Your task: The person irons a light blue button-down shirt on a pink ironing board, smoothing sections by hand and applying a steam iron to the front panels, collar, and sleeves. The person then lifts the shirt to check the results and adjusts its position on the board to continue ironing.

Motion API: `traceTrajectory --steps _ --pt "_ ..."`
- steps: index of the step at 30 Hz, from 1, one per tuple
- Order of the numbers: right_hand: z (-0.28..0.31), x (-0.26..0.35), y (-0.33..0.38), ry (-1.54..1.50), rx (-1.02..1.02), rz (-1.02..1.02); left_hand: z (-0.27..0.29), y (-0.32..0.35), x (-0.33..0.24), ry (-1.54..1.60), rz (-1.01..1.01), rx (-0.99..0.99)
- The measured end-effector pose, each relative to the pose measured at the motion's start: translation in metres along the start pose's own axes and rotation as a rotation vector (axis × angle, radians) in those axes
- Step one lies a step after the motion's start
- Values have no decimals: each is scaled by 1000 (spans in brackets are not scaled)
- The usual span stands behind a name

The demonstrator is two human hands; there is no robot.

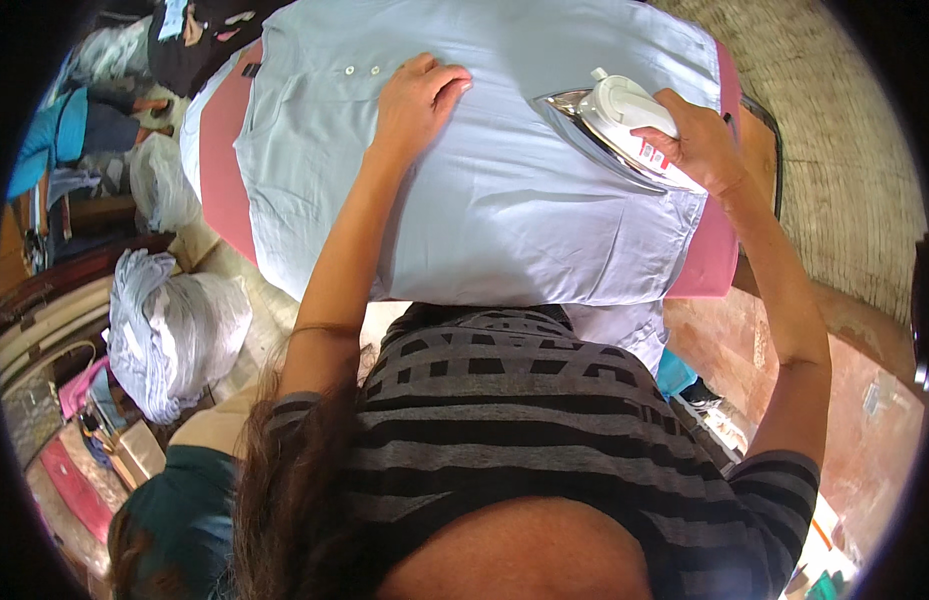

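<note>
A light blue shirt (504,230) is spread across a pink-covered ironing board (224,205), its neckline toward the left and two buttons showing near the far side. My left hand (416,108) rests on the shirt just below the buttons. Its fingers are curled against the cloth, thumb close to the forefinger. At the right, my right hand (699,145) is wrapped round the handle of a white iron (624,110). The iron's silver soleplate lies on the shirt near its right end, tip pointing to the upper left. Small creases run through the cloth around it.
A plastic-wrapped bundle of blue garments (169,330) sits to the left below the board. Behind it are clear plastic bags (164,185) and a person in blue (59,140). Another person in dark green (184,510) is close at my lower left. A woven mat (844,130) extends at the right.
</note>
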State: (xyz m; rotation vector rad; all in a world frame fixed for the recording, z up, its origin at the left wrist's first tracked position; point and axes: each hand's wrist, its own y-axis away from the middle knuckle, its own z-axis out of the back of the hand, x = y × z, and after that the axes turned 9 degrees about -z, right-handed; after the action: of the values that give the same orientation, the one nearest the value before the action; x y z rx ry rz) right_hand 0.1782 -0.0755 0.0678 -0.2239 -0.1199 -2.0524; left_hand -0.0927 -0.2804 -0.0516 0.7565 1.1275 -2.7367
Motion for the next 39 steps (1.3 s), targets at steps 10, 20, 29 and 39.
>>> traceTrajectory --steps 10,20,29,39 --pt "4 4 -9 -168 167 121 0 6 5 -43 33 2" --pt "12 4 -8 -167 244 129 4 1 -9 -28 17 -33" --pt "15 -19 12 -185 184 164 1 4 -4 -24 62 -24" --pt "0 28 0 -216 145 -28 4 5 -5 -21 21 -36"
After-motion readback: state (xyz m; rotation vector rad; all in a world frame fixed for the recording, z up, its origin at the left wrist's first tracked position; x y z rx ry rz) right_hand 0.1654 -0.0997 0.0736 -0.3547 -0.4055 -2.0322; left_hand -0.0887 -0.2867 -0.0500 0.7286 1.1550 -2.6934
